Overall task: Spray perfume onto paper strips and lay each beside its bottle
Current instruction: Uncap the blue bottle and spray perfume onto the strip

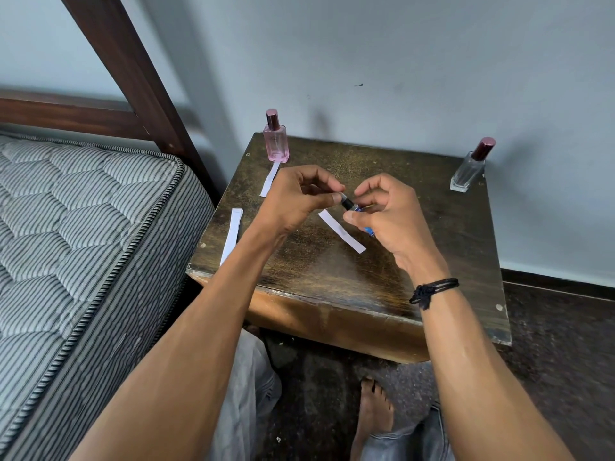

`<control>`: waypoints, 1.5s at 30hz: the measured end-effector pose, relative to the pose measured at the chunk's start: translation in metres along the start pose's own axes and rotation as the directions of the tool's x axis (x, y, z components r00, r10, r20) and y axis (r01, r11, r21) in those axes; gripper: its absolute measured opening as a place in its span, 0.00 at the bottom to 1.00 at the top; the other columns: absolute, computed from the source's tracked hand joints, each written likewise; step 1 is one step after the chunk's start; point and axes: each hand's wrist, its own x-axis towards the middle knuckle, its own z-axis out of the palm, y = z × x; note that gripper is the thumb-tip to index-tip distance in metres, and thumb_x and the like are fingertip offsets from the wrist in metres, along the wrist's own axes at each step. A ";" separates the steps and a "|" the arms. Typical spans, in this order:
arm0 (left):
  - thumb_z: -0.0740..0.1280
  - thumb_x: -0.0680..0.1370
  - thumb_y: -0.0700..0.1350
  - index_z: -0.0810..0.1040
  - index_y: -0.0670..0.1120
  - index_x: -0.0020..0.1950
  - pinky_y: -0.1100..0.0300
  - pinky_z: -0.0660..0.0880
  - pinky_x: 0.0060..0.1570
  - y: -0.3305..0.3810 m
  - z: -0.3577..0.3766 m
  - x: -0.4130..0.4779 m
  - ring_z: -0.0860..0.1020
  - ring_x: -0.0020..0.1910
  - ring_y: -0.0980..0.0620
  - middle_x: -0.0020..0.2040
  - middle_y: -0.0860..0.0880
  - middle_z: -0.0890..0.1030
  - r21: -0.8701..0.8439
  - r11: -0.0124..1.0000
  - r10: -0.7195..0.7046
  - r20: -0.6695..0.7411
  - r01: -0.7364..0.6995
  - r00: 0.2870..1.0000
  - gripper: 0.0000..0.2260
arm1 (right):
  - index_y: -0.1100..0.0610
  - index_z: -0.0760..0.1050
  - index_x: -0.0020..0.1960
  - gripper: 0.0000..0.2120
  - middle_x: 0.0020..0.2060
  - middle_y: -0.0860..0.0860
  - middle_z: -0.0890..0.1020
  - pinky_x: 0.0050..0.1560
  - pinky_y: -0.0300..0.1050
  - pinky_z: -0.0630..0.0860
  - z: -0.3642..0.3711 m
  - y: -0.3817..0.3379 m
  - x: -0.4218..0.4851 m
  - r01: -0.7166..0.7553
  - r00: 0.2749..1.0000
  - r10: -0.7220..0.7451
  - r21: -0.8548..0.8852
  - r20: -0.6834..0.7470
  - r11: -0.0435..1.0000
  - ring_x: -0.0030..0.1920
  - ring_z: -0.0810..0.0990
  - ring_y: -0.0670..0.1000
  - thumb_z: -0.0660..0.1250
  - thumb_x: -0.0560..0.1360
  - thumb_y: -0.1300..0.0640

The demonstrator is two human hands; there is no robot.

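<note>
The right hand [394,224] gripped a small blue vial [357,207]; the left hand [298,197] pinched its black cap [346,202]. Light and likely slippery, it was best held by the body.

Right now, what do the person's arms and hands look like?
Both forearms are bare: no sleeves, no gloves. The left hand wears nothing visible. Above the right hand, the wrist carries a black knotted cord bracelet.

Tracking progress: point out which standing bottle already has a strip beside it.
The pink bottle, back left; a paper strip lies right by its base. The clear bottle, back right, has none.
</note>
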 end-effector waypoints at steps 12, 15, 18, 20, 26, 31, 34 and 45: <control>0.75 0.71 0.30 0.82 0.45 0.42 0.50 0.81 0.56 0.002 0.009 -0.001 0.85 0.52 0.44 0.49 0.41 0.86 -0.026 0.998 0.063 -0.021 -0.063 0.998 0.10 | 0.53 0.76 0.47 0.19 0.40 0.53 0.87 0.46 0.47 0.83 -0.001 -0.002 -0.002 0.031 0.997 -0.028 0.043 -0.069 0.999 0.40 0.84 0.51 0.81 0.67 0.69; 0.75 0.71 0.30 0.81 0.45 0.46 0.54 0.81 0.53 0.004 0.011 -0.002 0.84 0.48 0.48 0.51 0.38 0.85 -0.089 0.993 0.074 -0.050 -0.078 0.996 0.11 | 0.54 0.76 0.48 0.19 0.42 0.54 0.87 0.48 0.47 0.84 -0.002 -0.004 0.001 0.025 0.997 -0.019 0.090 -0.075 0.996 0.43 0.85 0.51 0.81 0.67 0.68; 0.76 0.71 0.31 0.81 0.43 0.53 0.59 0.80 0.52 0.006 0.011 -0.002 0.84 0.49 0.52 0.53 0.40 0.85 -0.153 0.986 0.061 -0.067 -0.071 0.996 0.14 | 0.54 0.76 0.50 0.19 0.40 0.50 0.87 0.44 0.40 0.80 -0.004 -0.006 0.001 0.033 0.996 -0.024 0.104 -0.089 0.994 0.41 0.85 0.46 0.82 0.67 0.65; 0.77 0.72 0.34 0.82 0.43 0.55 0.58 0.80 0.54 0.005 0.008 -0.001 0.83 0.50 0.53 0.53 0.42 0.85 -0.153 0.988 0.017 -0.049 -0.024 0.999 0.14 | 0.55 0.76 0.51 0.19 0.39 0.49 0.87 0.43 0.37 0.80 -0.004 -0.006 0.000 0.032 0.996 -0.024 0.098 -0.082 0.995 0.41 0.85 0.44 0.82 0.67 0.64; 0.77 0.73 0.40 0.85 0.42 0.50 0.45 0.79 0.57 0.003 0.001 -0.004 0.82 0.45 0.49 0.48 0.40 0.86 -0.047 0.999 -0.024 -0.017 0.023 1.000 0.07 | 0.55 0.77 0.51 0.17 0.41 0.49 0.88 0.49 0.43 0.82 0.001 -0.003 0.001 0.068 0.997 -0.066 0.039 -0.048 0.997 0.43 0.85 0.45 0.82 0.68 0.64; 0.75 0.75 0.38 0.85 0.40 0.52 0.52 0.77 0.49 0.008 -0.003 -0.006 0.80 0.43 0.46 0.48 0.32 0.83 -0.036 0.999 -0.026 0.003 0.027 1.000 0.07 | 0.56 0.79 0.53 0.17 0.42 0.48 0.88 0.50 0.43 0.83 0.001 -0.003 0.001 0.049 0.997 -0.052 0.047 0.050 0.998 0.43 0.86 0.44 0.81 0.69 0.65; 0.75 0.74 0.38 0.85 0.41 0.52 0.57 0.78 0.49 0.008 -0.010 -0.004 0.81 0.44 0.49 0.49 0.37 0.85 -0.045 0.999 0.025 -0.027 -0.026 0.999 0.07 | 0.55 0.80 0.54 0.17 0.44 0.48 0.88 0.52 0.43 0.82 0.000 -0.004 0.001 0.032 0.996 -0.036 0.058 0.085 0.998 0.44 0.86 0.45 0.81 0.69 0.66; 0.76 0.74 0.39 0.86 0.41 0.53 0.72 0.74 0.44 -0.004 -0.040 -0.004 0.79 0.38 0.62 0.45 0.47 0.85 0.213 0.976 0.078 -0.102 -0.055 0.992 0.09 | 0.49 0.81 0.50 0.11 0.42 0.45 0.87 0.50 0.42 0.76 -0.002 0.006 0.005 0.003 1.000 -0.003 -0.143 -0.005 0.990 0.43 0.83 0.44 0.80 0.72 0.57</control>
